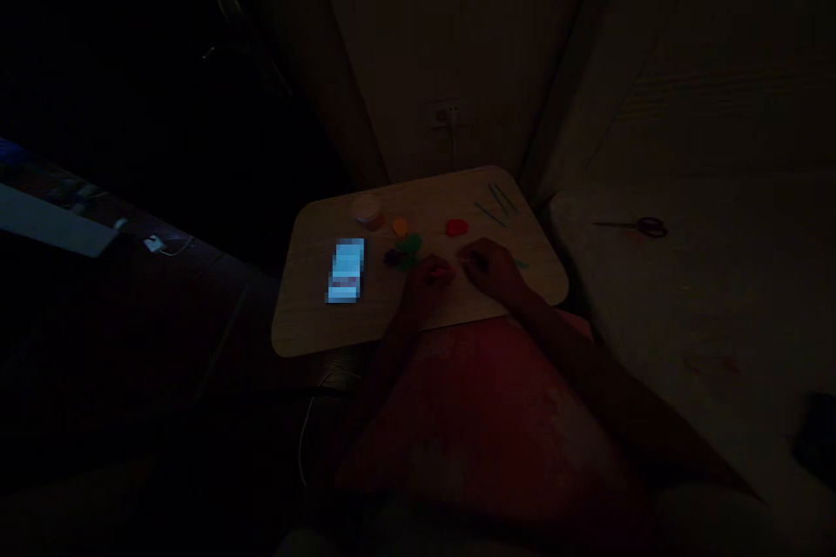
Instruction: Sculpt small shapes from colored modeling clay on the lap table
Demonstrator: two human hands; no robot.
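A red clay lump [455, 227], a green clay lump [410, 249], an orange clay lump [400, 227] and a dark clay lump [393, 257] lie on a pale wooden board [313, 313], just ahead of the left hand [428, 285] and right hand [489, 268]. Whether the fingers [465, 256] are pinching cannot be told in the gloom — a round lidded tub [367, 211] is seen beyond, its contents hidden.

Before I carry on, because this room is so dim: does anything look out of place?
The scissors look out of place: they lie on the pale surface to the right, away from the wooden board and its coloured lumps.
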